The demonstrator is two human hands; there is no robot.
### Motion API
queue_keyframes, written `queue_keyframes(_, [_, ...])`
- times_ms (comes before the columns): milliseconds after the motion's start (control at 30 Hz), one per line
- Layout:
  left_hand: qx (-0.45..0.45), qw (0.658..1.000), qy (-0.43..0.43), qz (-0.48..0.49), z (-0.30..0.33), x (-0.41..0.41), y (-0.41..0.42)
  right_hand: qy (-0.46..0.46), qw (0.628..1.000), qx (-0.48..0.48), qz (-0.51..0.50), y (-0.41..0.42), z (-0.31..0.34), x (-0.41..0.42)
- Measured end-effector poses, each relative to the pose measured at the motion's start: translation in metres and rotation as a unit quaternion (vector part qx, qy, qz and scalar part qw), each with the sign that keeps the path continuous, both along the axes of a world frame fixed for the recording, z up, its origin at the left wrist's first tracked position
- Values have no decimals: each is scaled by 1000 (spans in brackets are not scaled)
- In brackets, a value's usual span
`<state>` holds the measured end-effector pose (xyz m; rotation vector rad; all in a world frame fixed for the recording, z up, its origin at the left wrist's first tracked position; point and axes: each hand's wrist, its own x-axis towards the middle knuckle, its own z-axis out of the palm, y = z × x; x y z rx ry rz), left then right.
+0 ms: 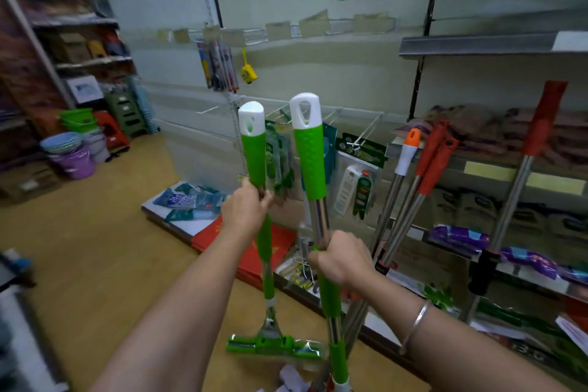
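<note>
Two green-and-white mops stand upright in front of me in a shop aisle. My left hand (243,207) grips the left mop's handle (253,153) just below its green grip; that mop's green head (273,345) rests on the wooden floor. My right hand (342,256) grips the steel shaft of the right mop (310,159), whose lower end runs out of the bottom of the frame. A metal bangle sits on my right wrist.
Several red- and orange-handled mops (429,165) lean on the shelving (477,44) at right, which holds packaged goods. Red packs (216,232) lie on the low base shelf ahead. Stacked buckets and basins (74,149) and stools stand at the far left.
</note>
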<state>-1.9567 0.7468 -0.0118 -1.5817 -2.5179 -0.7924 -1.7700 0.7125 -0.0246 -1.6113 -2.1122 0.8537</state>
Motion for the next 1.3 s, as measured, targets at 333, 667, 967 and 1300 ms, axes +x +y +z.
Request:
queue_keyframes(333, [51,998,-43,9,54,-56,-48,22,996,25,88,-11,35,-62])
queue_keyframes(667, [49,989,-142,-12,58,-211,-44,46,988,62,136,23,66,-225])
queue_keyframes(967, [97,980,-147,-89,100,-349,11,64,988,79,120,67,85,-369])
queue_keyframes(1300, [138,977,-112,-114,141,-420,98,96,989,75,86,148,99,-458])
